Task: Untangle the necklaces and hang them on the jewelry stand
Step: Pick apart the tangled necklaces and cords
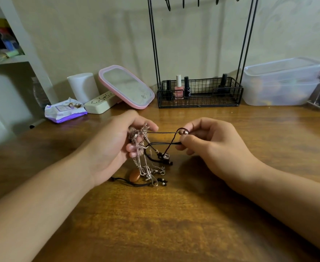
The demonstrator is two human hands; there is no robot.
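A tangle of silver chain necklaces [143,167] and black cord necklaces hangs above the wooden table [155,224]. My left hand [117,146] grips the bunched chains at their top. My right hand [208,142] pinches a black cord [163,132] with small brown beads, stretched taut between both hands. An orange oval pendant [134,175] and loose cord ends lie on the table under the tangle. The black wire jewelry stand [199,91] rises at the back, its hooks at the top edge bare where visible.
Nail polish bottles [179,87] stand in the stand's basket. A pink-framed mirror [127,86], a white case, a white cylinder and a wipes pack [64,111] sit at the back left. A clear lidded box [282,82] is at the back right; a shelf stands left.
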